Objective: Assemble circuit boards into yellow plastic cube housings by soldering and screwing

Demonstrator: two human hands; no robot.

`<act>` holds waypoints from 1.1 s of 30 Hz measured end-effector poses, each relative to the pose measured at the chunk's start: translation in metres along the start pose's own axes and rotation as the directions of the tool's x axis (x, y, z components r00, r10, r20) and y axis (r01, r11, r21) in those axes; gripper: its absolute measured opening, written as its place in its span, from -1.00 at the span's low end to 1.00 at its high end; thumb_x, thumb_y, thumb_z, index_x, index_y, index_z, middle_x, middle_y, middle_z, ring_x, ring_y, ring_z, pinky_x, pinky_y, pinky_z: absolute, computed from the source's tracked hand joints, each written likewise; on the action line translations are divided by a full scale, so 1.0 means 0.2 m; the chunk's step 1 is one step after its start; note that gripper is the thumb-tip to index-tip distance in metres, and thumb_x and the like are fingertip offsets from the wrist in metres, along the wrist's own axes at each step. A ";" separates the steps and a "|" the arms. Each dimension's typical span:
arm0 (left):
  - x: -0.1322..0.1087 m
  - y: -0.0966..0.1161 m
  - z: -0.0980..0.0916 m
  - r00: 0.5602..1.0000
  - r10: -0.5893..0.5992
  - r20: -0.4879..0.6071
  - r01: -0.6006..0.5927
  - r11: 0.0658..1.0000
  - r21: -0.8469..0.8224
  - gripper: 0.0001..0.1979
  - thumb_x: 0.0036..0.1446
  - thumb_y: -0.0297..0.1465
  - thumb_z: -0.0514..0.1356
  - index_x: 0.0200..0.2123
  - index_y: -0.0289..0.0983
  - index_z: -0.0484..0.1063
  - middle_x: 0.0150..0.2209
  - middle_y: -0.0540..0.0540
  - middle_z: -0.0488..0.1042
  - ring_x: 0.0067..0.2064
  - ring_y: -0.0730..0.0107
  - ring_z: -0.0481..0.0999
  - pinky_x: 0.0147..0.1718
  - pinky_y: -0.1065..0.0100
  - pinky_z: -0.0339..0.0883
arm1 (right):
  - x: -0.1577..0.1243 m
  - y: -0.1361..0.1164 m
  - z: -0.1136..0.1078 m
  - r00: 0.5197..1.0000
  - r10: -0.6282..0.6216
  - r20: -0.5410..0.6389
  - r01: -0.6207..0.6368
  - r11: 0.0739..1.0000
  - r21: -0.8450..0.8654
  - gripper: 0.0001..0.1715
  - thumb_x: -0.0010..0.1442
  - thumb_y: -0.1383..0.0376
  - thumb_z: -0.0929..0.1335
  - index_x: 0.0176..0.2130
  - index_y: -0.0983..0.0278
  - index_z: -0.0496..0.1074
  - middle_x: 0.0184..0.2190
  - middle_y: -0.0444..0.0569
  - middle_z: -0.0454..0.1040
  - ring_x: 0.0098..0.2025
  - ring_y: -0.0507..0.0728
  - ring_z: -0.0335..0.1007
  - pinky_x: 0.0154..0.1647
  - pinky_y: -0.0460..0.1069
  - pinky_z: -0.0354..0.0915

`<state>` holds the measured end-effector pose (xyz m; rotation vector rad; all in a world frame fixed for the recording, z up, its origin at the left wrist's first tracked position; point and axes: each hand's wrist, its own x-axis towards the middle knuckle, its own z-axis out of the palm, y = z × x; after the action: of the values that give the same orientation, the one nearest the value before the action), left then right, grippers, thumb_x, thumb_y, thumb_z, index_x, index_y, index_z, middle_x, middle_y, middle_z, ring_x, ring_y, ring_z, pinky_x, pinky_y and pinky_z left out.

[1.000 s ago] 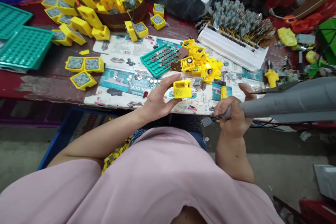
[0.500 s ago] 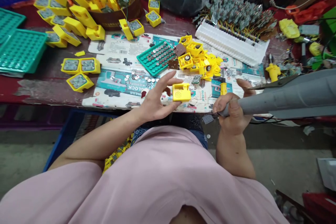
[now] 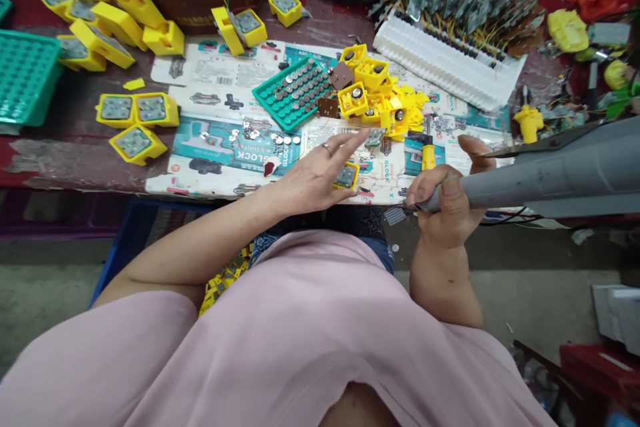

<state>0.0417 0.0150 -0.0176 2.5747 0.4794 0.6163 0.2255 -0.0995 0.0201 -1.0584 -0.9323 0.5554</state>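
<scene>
The left hand [image 3: 320, 177] held a small yellow plastic case [image 3: 346, 177] in its fingers at the near edge of the table, palm turned down over it, so that only the case's open face with a grey board inside showed past the fingertips; a ring sat on one finger. The right hand [image 3: 447, 203] was wrapped tight around the narrow front end of a grey power tool [image 3: 550, 177] — thumb raised, the tool's thick body running off to the right edge of the view. The two hands were near each other but apart.

Under them lay a printed cardboard sheet [image 3: 225, 147] spread on the dark red table [image 3: 75, 160]. Just beyond the left hand's fingertips stood a pile of open yellow housings [image 3: 380, 97] and, beside it, a green tray [image 3: 295, 90] filled with round button cells — a few loose cells lay scattered on the sheet nearby. A small yellow-handled screwdriver [image 3: 427, 153] lay between the hands. Farther back, a white rack [image 3: 445, 70] carried rows of wired circuit boards. To the left sat three closed yellow cases [image 3: 133, 120] and another green tray [image 3: 25, 73].
</scene>
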 end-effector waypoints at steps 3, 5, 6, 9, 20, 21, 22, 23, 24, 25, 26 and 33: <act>-0.06 -0.03 0.05 0.995 -0.082 -0.062 0.078 0.995 -0.066 -0.03 0.12 -0.20 0.30 0.44 -0.29 -0.15 0.19 -0.32 0.42 0.18 0.00 0.43 0.25 -0.04 0.14 | 0.01 0.00 -0.01 1.000 0.003 -0.005 -0.004 0.999 -0.036 -0.46 0.07 0.04 0.49 0.01 0.09 0.37 -0.70 -0.34 0.29 -0.74 0.02 0.21 -0.72 -0.06 0.16; -0.08 -0.03 0.06 0.989 -0.130 -0.062 0.125 0.988 -0.085 -0.06 0.13 -0.19 0.30 0.43 -0.28 -0.10 0.08 -0.24 0.52 0.08 0.06 0.49 0.18 0.01 0.20 | 0.01 0.00 0.00 1.000 -0.001 -0.009 0.001 0.999 -0.038 -0.47 0.09 0.04 0.48 0.02 0.05 0.35 -0.69 -0.34 0.29 -0.74 0.02 0.20 -0.72 -0.06 0.15; -0.08 -0.02 0.06 0.988 -0.141 -0.060 0.136 0.987 -0.088 -0.07 0.13 -0.20 0.30 0.43 -0.27 -0.09 0.06 -0.22 0.53 0.05 0.08 0.50 0.14 0.05 0.23 | 0.02 0.00 0.01 1.000 -0.003 -0.010 0.003 0.999 -0.034 -0.48 0.10 0.04 0.48 0.02 0.02 0.35 -0.69 -0.34 0.29 -0.73 0.02 0.19 -0.71 -0.06 0.15; -0.07 0.00 0.07 0.988 -0.144 -0.062 0.142 0.989 -0.038 -0.10 0.13 -0.16 0.30 0.42 -0.27 -0.04 0.04 -0.22 0.55 0.03 0.06 0.49 0.07 0.09 0.23 | 0.05 0.00 0.07 0.999 -0.030 -0.026 0.029 0.999 -0.027 -0.51 0.11 -0.01 0.47 0.00 -0.06 0.32 -0.69 -0.35 0.24 -0.74 0.01 0.12 -0.71 -0.05 0.13; -0.10 -0.02 0.07 0.993 -0.107 -0.058 0.099 0.987 -0.123 -0.09 0.20 -0.23 0.21 0.45 -0.29 -0.21 0.11 -0.25 0.51 0.09 0.09 0.49 0.16 0.07 0.14 | 0.13 0.02 0.33 0.999 -0.028 0.032 0.034 0.981 -0.190 -0.18 0.10 -0.35 0.29 0.19 -0.10 0.08 -0.66 -0.32 0.00 -0.72 0.02 0.04 -0.60 -0.03 0.14; -0.10 -0.02 0.08 0.990 -0.125 -0.058 0.118 0.987 -0.113 -0.10 0.19 -0.25 0.21 0.45 -0.28 -0.20 0.10 -0.23 0.52 0.07 0.09 0.49 0.15 0.07 0.15 | 0.12 0.02 0.35 0.998 -0.006 0.055 0.017 0.980 -0.196 -0.15 0.10 -0.37 0.28 0.22 -0.10 0.04 -0.65 -0.31 0.01 -0.70 0.03 0.07 -0.58 -0.03 0.16; -0.10 -0.02 0.09 0.988 -0.139 -0.062 0.133 0.986 -0.099 -0.11 0.18 -0.26 0.22 0.44 -0.28 -0.18 0.09 -0.22 0.53 0.06 0.08 0.50 0.14 0.06 0.16 | 0.12 0.02 0.36 0.997 0.021 0.072 -0.005 0.977 -0.213 -0.12 0.10 -0.38 0.26 0.23 -0.10 0.02 -0.63 -0.30 0.03 -0.68 0.04 0.12 -0.55 -0.02 0.19; -0.10 -0.02 0.10 0.987 -0.147 -0.069 0.141 0.986 -0.085 -0.11 0.17 -0.25 0.23 0.44 -0.27 -0.15 0.07 -0.21 0.54 0.05 0.07 0.50 0.14 0.05 0.16 | 0.11 0.02 0.37 0.995 0.050 0.088 -0.028 0.971 -0.236 -0.11 0.10 -0.39 0.24 0.24 -0.10 0.01 -0.62 -0.28 0.05 -0.66 0.05 0.17 -0.52 -0.01 0.21; -0.10 -0.02 0.11 0.986 -0.149 -0.077 0.143 0.987 -0.075 -0.12 0.16 -0.24 0.24 0.43 -0.27 -0.12 0.05 -0.20 0.55 0.03 0.06 0.49 0.13 0.04 0.16 | 0.11 0.02 0.38 0.993 0.068 0.092 -0.042 0.965 -0.258 -0.10 0.09 -0.41 0.23 0.24 -0.10 0.01 -0.62 -0.27 0.06 -0.65 0.06 0.19 -0.50 0.00 0.22; -0.10 -0.02 0.12 0.986 -0.143 -0.086 0.137 0.988 -0.073 -0.11 0.15 -0.22 0.25 0.43 -0.27 -0.10 0.03 -0.20 0.56 0.02 0.06 0.49 0.13 0.03 0.17 | 0.10 0.02 0.39 0.993 0.078 0.090 -0.050 0.959 -0.279 -0.10 0.09 -0.42 0.21 0.24 -0.10 0.03 -0.62 -0.27 0.06 -0.65 0.06 0.19 -0.49 0.01 0.22; -0.10 -0.03 0.12 0.987 -0.132 -0.094 0.125 0.989 -0.080 -0.11 0.15 -0.21 0.26 0.43 -0.28 -0.09 0.01 -0.21 0.56 0.00 0.06 0.49 0.12 0.03 0.18 | 0.10 0.03 0.39 0.994 0.075 0.078 -0.049 0.954 -0.296 -0.12 0.09 -0.42 0.21 0.22 -0.09 0.06 -0.62 -0.27 0.04 -0.66 0.06 0.17 -0.50 0.01 0.22; -0.11 -0.05 0.12 0.992 -0.040 -0.119 0.028 0.994 -0.105 -0.13 0.20 -0.29 0.22 0.44 -0.29 -0.18 0.07 -0.26 0.52 0.02 0.07 0.49 0.04 0.07 0.28 | 0.16 0.06 0.39 0.999 0.048 0.021 -0.041 0.970 -0.238 -0.34 0.10 -0.38 0.27 -0.14 0.05 0.39 -0.66 -0.26 0.06 -0.69 0.02 0.14 -0.55 0.02 0.30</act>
<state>0.0333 0.0056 -0.0488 2.4364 0.5163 0.7681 0.1762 -0.0328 0.0352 -1.2927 -1.0183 0.5037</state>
